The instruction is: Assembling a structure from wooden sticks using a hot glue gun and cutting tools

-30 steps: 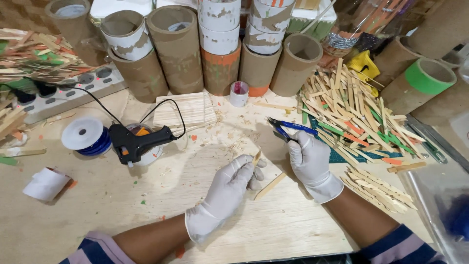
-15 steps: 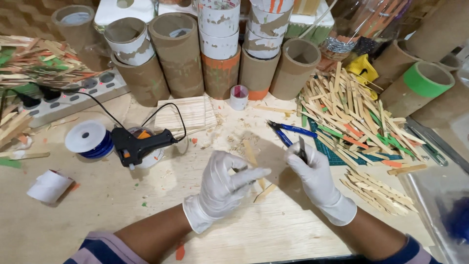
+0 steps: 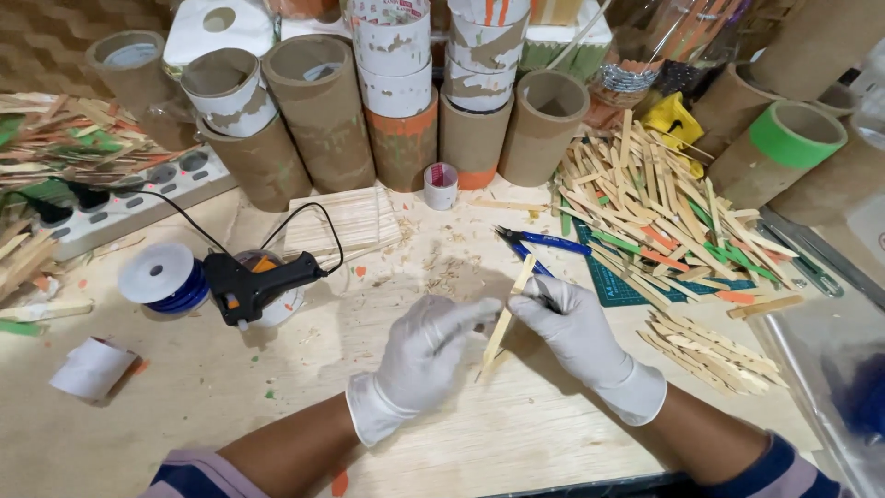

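The left hand (image 3: 419,355), in a white glove, lies palm down on the wooden surface (image 3: 230,406), its fingers pinching the middle of a thin wooden stick (image 3: 505,318). The right hand (image 3: 576,332), gloved too, grips the same stick from three o'clock, fingers curled round it. The stick slants from low at seven o'clock to high at one o'clock between both hands. At nine o'clock sits a black glue gun (image 3: 253,284) beside a blue spool (image 3: 166,277). At twelve o'clock stand rough cardboard tubes (image 3: 318,115). Blue-handled pliers (image 3: 544,243) lie just beyond the right hand, and a loose heap of flat sticks (image 3: 664,207) spreads at two o'clock.
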